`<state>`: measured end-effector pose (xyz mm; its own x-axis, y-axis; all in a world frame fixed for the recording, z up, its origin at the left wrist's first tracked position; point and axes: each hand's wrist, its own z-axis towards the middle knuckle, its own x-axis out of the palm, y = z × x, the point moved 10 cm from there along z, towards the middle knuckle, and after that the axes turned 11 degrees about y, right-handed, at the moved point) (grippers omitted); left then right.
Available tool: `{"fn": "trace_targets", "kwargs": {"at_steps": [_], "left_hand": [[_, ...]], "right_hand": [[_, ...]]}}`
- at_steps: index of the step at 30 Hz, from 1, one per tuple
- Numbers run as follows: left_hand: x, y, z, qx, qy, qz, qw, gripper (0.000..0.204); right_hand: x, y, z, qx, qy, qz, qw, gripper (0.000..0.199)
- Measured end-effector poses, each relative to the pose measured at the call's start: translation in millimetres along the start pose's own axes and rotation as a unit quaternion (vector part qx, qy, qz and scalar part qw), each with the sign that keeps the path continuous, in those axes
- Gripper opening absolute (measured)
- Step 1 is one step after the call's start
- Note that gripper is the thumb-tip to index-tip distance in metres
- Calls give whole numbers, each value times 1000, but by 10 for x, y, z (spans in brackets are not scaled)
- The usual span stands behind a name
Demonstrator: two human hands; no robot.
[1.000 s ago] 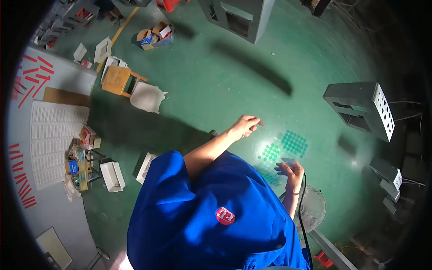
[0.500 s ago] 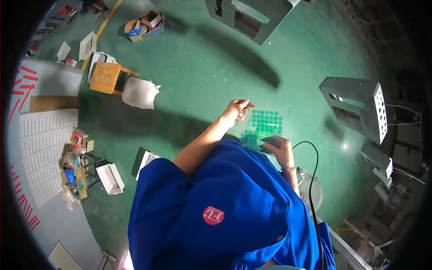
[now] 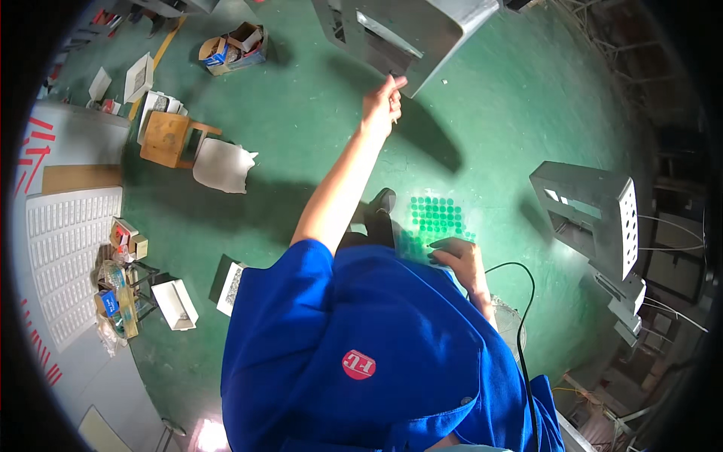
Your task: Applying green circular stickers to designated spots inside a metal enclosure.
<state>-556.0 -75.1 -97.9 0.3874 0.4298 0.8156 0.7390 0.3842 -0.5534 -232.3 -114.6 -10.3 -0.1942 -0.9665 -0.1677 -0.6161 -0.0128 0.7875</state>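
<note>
My left hand (image 3: 382,102) is stretched far forward, fingers curled together, with the fingertip touching the lower corner of a grey sheet-metal housing (image 3: 422,30). Nothing shows between those fingers. My right hand (image 3: 461,260) stays close to my body and grips the near edge of a sheet of round green stickers (image 3: 437,217), held flat above the green floor. My blue shirt (image 3: 361,354) hides the lower part of that sheet. A dark shoe (image 3: 379,211) shows just left of the sheet.
A second grey metal housing with a perforated side (image 3: 595,215) stands at the right. A black cable (image 3: 520,301) runs by my right arm. A wooden stool (image 3: 169,139), a white bag (image 3: 222,166), cardboard boxes (image 3: 233,47) and a cluttered table (image 3: 71,248) lie to the left.
My left hand has risen from beside the sticker sheet and reached out to the grey housing's corner. My right hand has kept its hold on the sheet.
</note>
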Motion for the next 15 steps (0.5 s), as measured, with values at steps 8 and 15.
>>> {"fn": "trace_targets", "kwargs": {"at_steps": [8, 15], "left_hand": [[-139, -764, 952, 23, -118, 48, 992, 57], [-502, -1056, 1151, 30, -167, 103, 980, 35]], "right_hand": [[-635, 16, 477, -38, 6, 17, 999, 20], [-1158, -55, 813, -47, -10, 83, 995, 19]]}}
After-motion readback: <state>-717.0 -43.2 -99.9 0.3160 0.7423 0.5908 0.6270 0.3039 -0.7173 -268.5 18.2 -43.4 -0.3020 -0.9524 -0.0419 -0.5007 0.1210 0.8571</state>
